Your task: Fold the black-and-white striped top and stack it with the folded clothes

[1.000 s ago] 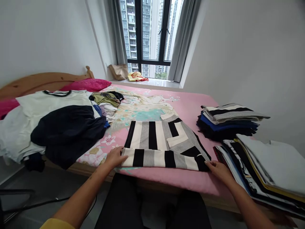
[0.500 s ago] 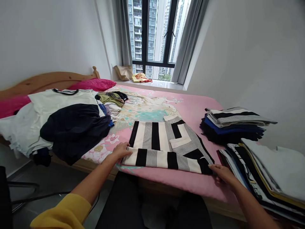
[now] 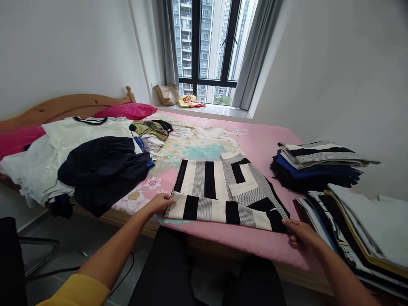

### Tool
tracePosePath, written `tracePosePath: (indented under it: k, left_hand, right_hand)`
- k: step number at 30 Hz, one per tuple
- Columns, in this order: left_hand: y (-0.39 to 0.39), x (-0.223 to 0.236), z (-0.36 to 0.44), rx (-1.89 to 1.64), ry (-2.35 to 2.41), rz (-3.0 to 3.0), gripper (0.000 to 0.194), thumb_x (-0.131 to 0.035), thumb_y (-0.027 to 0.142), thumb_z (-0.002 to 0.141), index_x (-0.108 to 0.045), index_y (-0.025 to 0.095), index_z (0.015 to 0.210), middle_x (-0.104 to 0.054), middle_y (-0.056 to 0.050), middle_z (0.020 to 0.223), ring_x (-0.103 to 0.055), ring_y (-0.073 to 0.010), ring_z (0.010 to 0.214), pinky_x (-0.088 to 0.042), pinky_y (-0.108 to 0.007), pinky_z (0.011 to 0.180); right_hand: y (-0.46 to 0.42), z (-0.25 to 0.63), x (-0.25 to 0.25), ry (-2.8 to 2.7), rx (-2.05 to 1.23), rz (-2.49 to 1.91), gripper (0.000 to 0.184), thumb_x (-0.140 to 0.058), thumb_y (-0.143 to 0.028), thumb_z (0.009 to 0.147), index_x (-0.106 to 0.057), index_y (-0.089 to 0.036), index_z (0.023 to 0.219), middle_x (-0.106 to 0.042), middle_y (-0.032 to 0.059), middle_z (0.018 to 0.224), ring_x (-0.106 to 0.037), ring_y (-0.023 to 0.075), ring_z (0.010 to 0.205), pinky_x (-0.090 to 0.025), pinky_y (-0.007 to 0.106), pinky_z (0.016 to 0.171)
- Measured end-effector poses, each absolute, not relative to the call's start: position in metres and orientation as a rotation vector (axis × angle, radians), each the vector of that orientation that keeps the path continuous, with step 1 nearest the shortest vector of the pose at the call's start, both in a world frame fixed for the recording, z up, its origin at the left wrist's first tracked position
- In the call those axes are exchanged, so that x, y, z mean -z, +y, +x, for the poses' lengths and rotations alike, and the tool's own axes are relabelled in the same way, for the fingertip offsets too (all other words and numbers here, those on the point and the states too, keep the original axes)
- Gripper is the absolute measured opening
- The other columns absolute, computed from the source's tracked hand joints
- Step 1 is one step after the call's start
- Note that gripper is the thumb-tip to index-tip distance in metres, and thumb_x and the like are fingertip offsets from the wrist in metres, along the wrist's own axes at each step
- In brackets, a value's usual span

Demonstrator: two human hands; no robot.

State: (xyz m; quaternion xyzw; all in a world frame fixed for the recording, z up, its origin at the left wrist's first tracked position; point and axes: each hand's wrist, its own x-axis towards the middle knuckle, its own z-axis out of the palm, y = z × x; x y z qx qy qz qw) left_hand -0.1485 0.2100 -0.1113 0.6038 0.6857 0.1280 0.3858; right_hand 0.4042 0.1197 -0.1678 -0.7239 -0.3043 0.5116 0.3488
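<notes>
A black, cream and finely striped shirt (image 3: 216,182) lies on the bed in front of me, its near side folded over in a long strip along the bed's edge. My left hand (image 3: 160,203) pinches the strip's left end between thumb and fingers. At the other end, near the collar corner, my right hand (image 3: 299,231) grips the fabric with thumb and forefinger. One sleeve is laid across the body of the shirt, and the other reaches away toward the window.
Folded clothes stand in two stacks at the right: a dark pile (image 3: 315,168) topped with striped fabric, and a nearer pile (image 3: 372,229) topped with white. Loose clothes (image 3: 98,165) heap up on the left. The pink bedsheet (image 3: 267,136) shows around the shirt.
Both hands keep hold of the shirt's folded strip, which looks nearly the same. The whole view has shifted slightly.
</notes>
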Motion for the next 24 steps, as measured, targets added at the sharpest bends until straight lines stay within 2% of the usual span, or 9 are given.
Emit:
tracePosePath:
  k: [5,8,11,14,18,20,21,23,24]
  left_hand:
    - [0.196,0.111,-0.149,-0.267,1.627,1.362,0.05,-0.057,0.068,0.057,-0.042,0.021,0.064,-0.028,0.01,0.037,-0.024,-0.0076,0.032,-0.014,-0.023,0.036]
    - [0.201,0.122,-0.15,-0.312,1.61,1.278,0.05,-0.056,0.068,0.055,-0.044,0.022,0.068,-0.024,0.011,0.034,-0.021,-0.0077,0.03,-0.01,-0.023,0.036]
    - [0.208,0.137,-0.154,-0.347,1.648,1.269,0.05,-0.055,0.068,0.058,-0.048,0.02,0.07,-0.026,0.011,0.034,-0.02,-0.0079,0.03,-0.01,-0.023,0.036]
    - [0.21,0.146,-0.159,-0.378,1.665,1.321,0.048,-0.052,0.066,0.062,-0.05,0.019,0.07,-0.036,0.008,0.04,-0.028,-0.009,0.034,-0.015,-0.023,0.038]
    - [0.205,0.14,-0.16,-0.3,1.769,1.663,0.035,-0.054,0.053,0.066,-0.051,0.018,0.064,-0.05,0.002,0.052,-0.05,-0.0151,0.051,-0.029,-0.024,0.048]
    - [0.201,0.133,-0.157,-0.246,1.935,1.814,0.031,-0.055,0.046,0.067,-0.058,0.019,0.082,-0.059,0.0,0.067,-0.058,-0.0202,0.065,-0.036,-0.027,0.055]
    - [0.199,0.129,-0.154,-0.261,2.026,1.875,0.036,-0.055,0.043,0.068,-0.058,0.02,0.096,-0.062,-0.002,0.077,-0.06,-0.0229,0.072,-0.04,-0.029,0.06]
    - [0.196,0.122,-0.144,-0.405,2.102,2.027,0.049,-0.052,0.037,0.071,-0.05,0.02,0.117,-0.063,-0.007,0.096,-0.06,-0.026,0.088,-0.045,-0.035,0.072]
    - [0.195,0.12,-0.136,-0.519,2.057,2.13,0.048,-0.05,0.034,0.074,-0.049,0.019,0.119,-0.061,-0.009,0.102,-0.059,-0.026,0.096,-0.045,-0.036,0.08]
  right_hand:
    - [0.122,0.4,0.159,-0.667,-1.411,-1.789,0.036,-0.071,-0.043,0.069,-0.046,-0.021,0.083,-0.036,-0.0087,0.052,-0.038,0.0063,0.037,-0.032,0.019,0.034]
    - [0.125,0.393,0.149,-0.697,-1.359,-1.846,0.032,-0.068,-0.042,0.074,-0.049,-0.019,0.086,-0.039,-0.0077,0.053,-0.043,0.0078,0.038,-0.036,0.019,0.035]
    - [0.127,0.391,0.142,-0.738,-1.307,-1.917,0.026,-0.062,-0.04,0.078,-0.046,-0.019,0.082,-0.038,-0.0077,0.051,-0.045,0.009,0.037,-0.038,0.021,0.035]
    - [0.127,0.394,0.142,-0.761,-1.28,-1.962,0.024,-0.059,-0.039,0.08,-0.045,-0.02,0.081,-0.043,-0.006,0.054,-0.047,0.0095,0.039,-0.039,0.021,0.036]
    - [0.128,0.4,0.143,-0.821,-1.211,-2.073,0.025,-0.063,-0.038,0.075,-0.049,-0.019,0.078,-0.047,-0.0038,0.055,-0.049,0.0106,0.042,-0.041,0.023,0.041]
    - [0.13,0.402,0.14,-0.858,-1.148,-2.137,0.024,-0.066,-0.037,0.072,-0.051,-0.018,0.074,-0.049,-0.002,0.056,-0.052,0.0124,0.046,-0.041,0.024,0.046]
    - [0.131,0.403,0.137,-0.888,-1.082,-2.172,0.023,-0.067,-0.036,0.07,-0.053,-0.018,0.074,-0.052,-0.0003,0.059,-0.054,0.0138,0.051,-0.041,0.025,0.049]
    - [0.134,0.398,0.129,-1.029,-0.796,-2.261,0.02,-0.064,-0.035,0.071,-0.057,-0.019,0.078,-0.058,0.0034,0.071,-0.058,0.0176,0.065,-0.042,0.027,0.057]
    - [0.136,0.393,0.124,-1.135,-0.602,-2.285,0.018,-0.061,-0.035,0.074,-0.058,-0.019,0.082,-0.061,0.0049,0.079,-0.059,0.0193,0.072,-0.043,0.029,0.062]
